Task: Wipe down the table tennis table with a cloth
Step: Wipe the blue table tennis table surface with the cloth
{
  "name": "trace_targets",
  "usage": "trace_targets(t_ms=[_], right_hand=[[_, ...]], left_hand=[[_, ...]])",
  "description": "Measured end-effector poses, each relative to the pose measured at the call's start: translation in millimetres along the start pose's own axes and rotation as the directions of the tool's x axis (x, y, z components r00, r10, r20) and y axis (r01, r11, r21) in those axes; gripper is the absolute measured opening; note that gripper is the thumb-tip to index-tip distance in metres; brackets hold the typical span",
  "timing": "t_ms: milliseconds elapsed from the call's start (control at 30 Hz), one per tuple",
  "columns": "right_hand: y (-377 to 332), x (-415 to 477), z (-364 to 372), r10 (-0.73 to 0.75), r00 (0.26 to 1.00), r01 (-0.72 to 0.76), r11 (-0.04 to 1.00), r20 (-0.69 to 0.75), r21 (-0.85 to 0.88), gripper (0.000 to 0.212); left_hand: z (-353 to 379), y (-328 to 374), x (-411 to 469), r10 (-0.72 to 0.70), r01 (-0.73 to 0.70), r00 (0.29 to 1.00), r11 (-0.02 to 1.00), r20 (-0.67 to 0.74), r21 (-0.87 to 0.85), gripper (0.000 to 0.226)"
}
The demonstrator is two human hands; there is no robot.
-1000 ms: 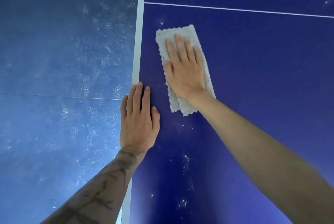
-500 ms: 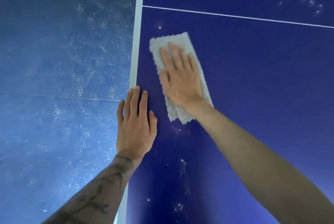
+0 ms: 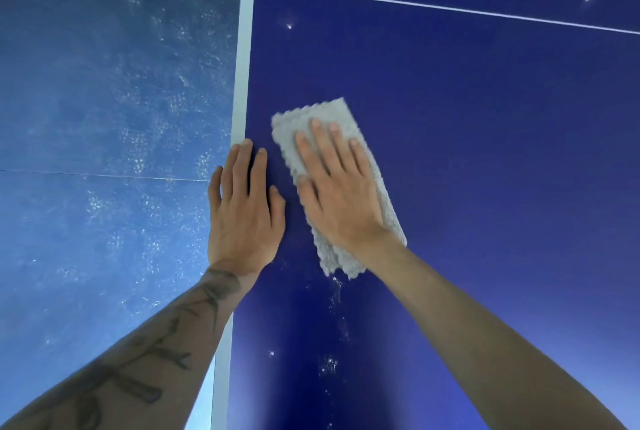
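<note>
Right hand [image 3: 341, 194]: flat, palm down, fingers straight and slightly spread, pressing on the cloth [image 3: 323, 114]; fingertips point to 11 o'clock. The cloth is grey, folded into a strip, and lies on the dark blue table [image 3: 485, 152] with its long axis running from 11 to 5 o'clock. Left hand [image 3: 242, 211]: at 9 o'clock of the right hand, just beside it, flat on the table with fingers straight and close together, over the white edge band [image 3: 242, 65]. White specks [image 3: 336, 294] lie at 6 o'clock of the cloth. A thin white line [image 3: 450, 8] crosses the table at 12 o'clock. The speckled blue floor [image 3: 104, 83] lies at 9 o'clock.
</note>
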State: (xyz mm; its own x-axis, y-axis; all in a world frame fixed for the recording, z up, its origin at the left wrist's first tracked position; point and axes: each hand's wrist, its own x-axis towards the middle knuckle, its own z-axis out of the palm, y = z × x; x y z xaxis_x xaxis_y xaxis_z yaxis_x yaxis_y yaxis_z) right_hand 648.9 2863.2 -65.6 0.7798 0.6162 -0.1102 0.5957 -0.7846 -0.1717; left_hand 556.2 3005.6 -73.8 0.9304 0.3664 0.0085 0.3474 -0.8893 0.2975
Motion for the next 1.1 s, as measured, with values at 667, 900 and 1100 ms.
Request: trace_targets(t_ms=[667, 900, 1100], right_hand=[[48.9, -86.9, -6.9, 0.236, 0.972, -0.236, 0.972, 0.019, 0.001, 0.063], [-15.9, -75.4, 6.6, 0.194, 0.981, -0.193, 0.981, -0.031, 0.033, 0.063], [27.2, -144.6, 4.4, 0.164, 0.986, -0.164, 0.986, 0.031, 0.001, 0.062]], left_hand=[[-19.6, -8.5, -39.5, -0.005, 0.003, 1.0, 0.997, -0.025, -0.078, 0.051], [-18.1, -22.4, -140.3, 0.044, -0.044, 0.999, 0.998, 0.007, -0.051, 0.053], [-2.4, -26.7, -148.8, 0.025, -0.026, 0.999, 0.997, -0.02, -0.076, 0.055]])
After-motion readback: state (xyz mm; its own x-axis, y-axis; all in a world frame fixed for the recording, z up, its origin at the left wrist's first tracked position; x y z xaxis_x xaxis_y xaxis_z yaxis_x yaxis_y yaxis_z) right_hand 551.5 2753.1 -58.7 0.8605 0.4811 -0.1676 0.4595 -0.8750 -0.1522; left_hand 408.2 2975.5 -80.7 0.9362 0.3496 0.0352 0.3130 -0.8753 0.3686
